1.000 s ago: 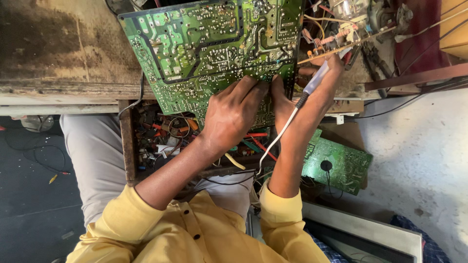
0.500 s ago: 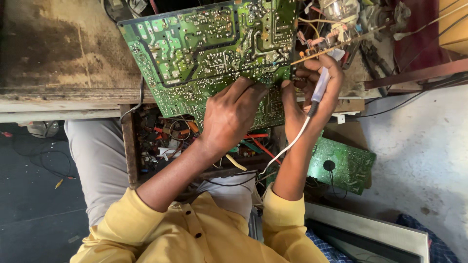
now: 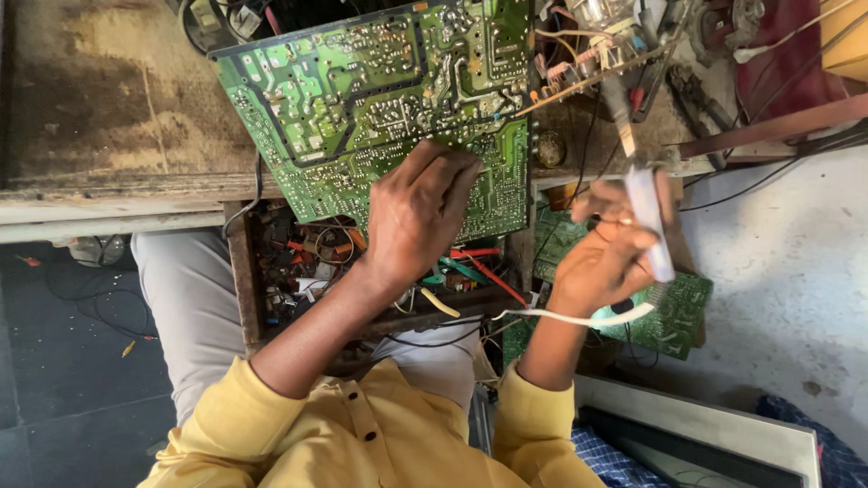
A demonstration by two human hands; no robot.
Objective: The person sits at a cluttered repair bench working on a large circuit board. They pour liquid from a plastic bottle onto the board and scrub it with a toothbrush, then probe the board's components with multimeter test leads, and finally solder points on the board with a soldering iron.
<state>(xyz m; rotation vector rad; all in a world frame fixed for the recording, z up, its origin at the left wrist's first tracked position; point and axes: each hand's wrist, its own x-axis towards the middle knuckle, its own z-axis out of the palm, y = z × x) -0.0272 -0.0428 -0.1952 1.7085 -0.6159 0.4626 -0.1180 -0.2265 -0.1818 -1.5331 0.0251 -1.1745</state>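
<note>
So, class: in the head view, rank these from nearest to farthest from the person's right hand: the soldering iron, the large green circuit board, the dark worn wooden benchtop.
1. Soldering iron: gripped in the right hand.
2. Large green circuit board: to its left, under the left hand.
3. Wooden benchtop: far left.

Your large green circuit board (image 3: 380,108) lay solder-side up across the bench; the white-handled soldering iron (image 3: 646,217) pointed upward beside it.

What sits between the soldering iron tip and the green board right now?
Nothing visible. The right hand holds the soldering iron off the right edge of the circuit board; only open bench and loose wires lie between. The left hand presses the board's lower edge, clear of that gap.
</note>
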